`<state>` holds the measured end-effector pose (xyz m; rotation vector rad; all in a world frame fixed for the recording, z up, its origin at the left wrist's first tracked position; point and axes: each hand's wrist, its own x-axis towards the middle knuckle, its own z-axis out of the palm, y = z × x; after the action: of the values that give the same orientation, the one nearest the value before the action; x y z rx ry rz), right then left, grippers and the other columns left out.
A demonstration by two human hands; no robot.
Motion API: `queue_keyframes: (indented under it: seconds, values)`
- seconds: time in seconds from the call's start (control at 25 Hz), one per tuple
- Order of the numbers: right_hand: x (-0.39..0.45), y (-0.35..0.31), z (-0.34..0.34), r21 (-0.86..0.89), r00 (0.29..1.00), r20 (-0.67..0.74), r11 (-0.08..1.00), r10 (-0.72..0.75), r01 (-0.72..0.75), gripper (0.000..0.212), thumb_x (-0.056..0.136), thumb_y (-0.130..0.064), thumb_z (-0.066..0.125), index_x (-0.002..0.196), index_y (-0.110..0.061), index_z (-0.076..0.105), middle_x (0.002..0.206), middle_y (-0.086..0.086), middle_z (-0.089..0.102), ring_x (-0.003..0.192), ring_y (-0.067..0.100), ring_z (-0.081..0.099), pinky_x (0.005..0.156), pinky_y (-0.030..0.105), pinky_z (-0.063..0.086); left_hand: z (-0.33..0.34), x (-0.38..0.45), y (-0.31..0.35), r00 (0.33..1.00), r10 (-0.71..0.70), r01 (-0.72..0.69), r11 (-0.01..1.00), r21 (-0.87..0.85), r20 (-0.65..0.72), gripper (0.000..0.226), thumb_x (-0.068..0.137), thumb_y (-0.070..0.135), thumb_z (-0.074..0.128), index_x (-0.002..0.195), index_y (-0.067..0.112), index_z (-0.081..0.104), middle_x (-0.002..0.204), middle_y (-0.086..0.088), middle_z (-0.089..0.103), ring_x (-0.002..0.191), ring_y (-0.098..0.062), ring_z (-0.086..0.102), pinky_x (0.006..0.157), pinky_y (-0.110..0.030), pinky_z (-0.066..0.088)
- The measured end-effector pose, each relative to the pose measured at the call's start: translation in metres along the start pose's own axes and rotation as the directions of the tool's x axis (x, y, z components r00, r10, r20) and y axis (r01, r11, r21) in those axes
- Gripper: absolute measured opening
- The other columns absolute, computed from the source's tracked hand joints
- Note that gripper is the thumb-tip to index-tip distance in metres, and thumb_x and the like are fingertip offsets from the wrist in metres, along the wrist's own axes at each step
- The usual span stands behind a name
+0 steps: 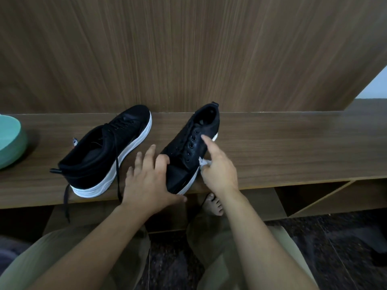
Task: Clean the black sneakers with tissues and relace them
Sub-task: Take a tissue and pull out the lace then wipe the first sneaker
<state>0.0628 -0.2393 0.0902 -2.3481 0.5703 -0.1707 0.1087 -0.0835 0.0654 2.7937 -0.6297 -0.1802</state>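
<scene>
The cleaning step looks to be in hand: the left hand (149,181), fingers spread, steadies the toe of the unlaced right sneaker (189,149) at the shelf (293,147) front edge, while the right hand (217,166) pinches a small tissue (202,162) with its forefinger stretched over the eyelets. Next, I judge, comes wiping along the side, then threading a lace. I count 2 sneakers, 1 tissue and 1 green bowl (10,141); the left sneaker (104,151) lies beside, laces (117,164) dangling.

Wooden shelf (293,147) runs across mid-frame in front of me. On it: laced black sneaker (109,151) centre-left, heel twd me; unlaced black sneaker (188,151) centre, toe at front edge; green bowl (10,141) at far left edge.
</scene>
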Motion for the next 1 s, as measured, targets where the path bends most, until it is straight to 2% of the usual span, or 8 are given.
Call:
queue_keyframes:
  seconds: [0.16,0.36,0.48,0.6,0.68,0.8,0.92,1.0]
  values:
    - [0.002,-0.004,0.012,0.069,1.0,-0.013,0.997,-0.028,0.029,0.07,0.089,0.0,0.048,0.142,-0.044,0.032,0.124,-0.003,0.06,0.106,0.019,0.059,0.088,0.035,0.05,0.002,0.009,0.016,0.996,-0.039,0.043,0.998,-0.053,0.077,0.088,0.054,0.047,0.081,0.117,0.025,0.025,0.153,-0.016,0.01,0.131,-0.039,0.032,0.1,-0.048,0.039]
    - [-0.009,0.002,-0.001,0.167,0.987,-0.159,0.984,-0.037,0.064,0.057,0.087,0.001,0.051,0.133,-0.032,0.05,0.125,-0.007,0.06,0.113,0.008,0.055,0.092,0.018,0.043,-0.013,0.009,0.0,0.995,0.01,0.017,0.96,-0.278,0.096,0.079,0.051,0.04,0.081,0.11,0.03,0.029,0.125,0.0,0.038,0.104,-0.022,0.049,0.081,-0.036,0.048]
    - [-0.031,-0.004,-0.002,0.14,0.879,-0.319,0.9,-0.354,0.413,0.042,0.084,0.003,0.058,0.116,-0.022,0.067,0.121,-0.008,0.063,0.111,0.002,0.056,0.098,0.021,0.045,-0.027,0.002,-0.012,0.991,-0.008,0.079,0.831,-0.55,0.131,0.074,0.053,0.034,0.082,0.107,0.031,0.032,0.103,0.006,0.05,0.091,-0.012,0.053,0.075,-0.03,0.046]
    - [-0.053,-0.013,0.026,-0.049,0.685,-0.217,0.708,-0.696,0.704,0.032,0.084,0.0,0.056,0.107,-0.014,0.071,0.121,0.0,0.065,0.117,0.009,0.057,0.102,0.018,0.04,-0.032,-0.009,-0.017,0.988,-0.027,0.122,0.747,-0.653,0.154,0.082,0.039,0.045,0.075,0.11,0.031,0.035,0.098,0.01,0.056,0.091,-0.007,0.056,0.078,-0.029,0.048]
    - [-0.036,-0.012,0.034,-0.182,0.607,-0.198,0.637,-0.77,0.749,0.031,0.084,-0.004,0.052,0.106,-0.013,0.071,0.121,0.001,0.066,0.118,0.012,0.057,0.102,0.017,0.039,-0.033,-0.009,-0.02,0.987,-0.034,0.13,0.735,-0.666,0.155,0.082,0.035,0.048,0.071,0.108,0.029,0.041,0.099,0.006,0.059,0.092,-0.01,0.058,0.08,-0.032,0.05]
    - [0.021,-0.013,0.027,-0.353,0.688,-0.217,0.713,-0.692,0.606,0.044,0.079,0.003,0.045,0.111,-0.015,0.07,0.121,0.0,0.066,0.116,0.014,0.059,0.105,0.008,0.022,-0.035,-0.005,-0.023,0.985,-0.059,0.156,0.692,-0.705,0.16,0.08,0.033,0.047,0.074,0.106,0.03,0.046,0.101,0.006,0.06,0.093,-0.012,0.06,0.085,-0.037,0.051]
    - [0.053,-0.028,0.016,-0.216,0.83,-0.282,0.875,-0.481,0.434,0.041,0.077,0.014,0.057,0.107,-0.009,0.072,0.117,0.005,0.068,0.109,0.018,0.064,0.1,0.0,0.022,-0.036,-0.006,-0.024,0.983,-0.062,0.169,0.675,-0.718,0.172,0.074,0.036,0.046,0.075,0.102,0.035,0.044,0.102,0.008,0.06,0.092,-0.01,0.06,0.085,-0.035,0.051]
    - [0.033,-0.03,0.021,-0.247,0.766,-0.289,0.818,-0.574,0.519,0.039,0.075,0.012,0.058,0.104,-0.01,0.073,0.114,0.004,0.069,0.108,0.016,0.065,0.101,0.007,0.03,-0.036,-0.007,-0.024,0.983,-0.053,0.164,0.682,-0.713,0.175,0.072,0.038,0.045,0.076,0.101,0.036,0.042,0.101,0.007,0.06,0.091,-0.01,0.06,0.083,-0.035,0.052]
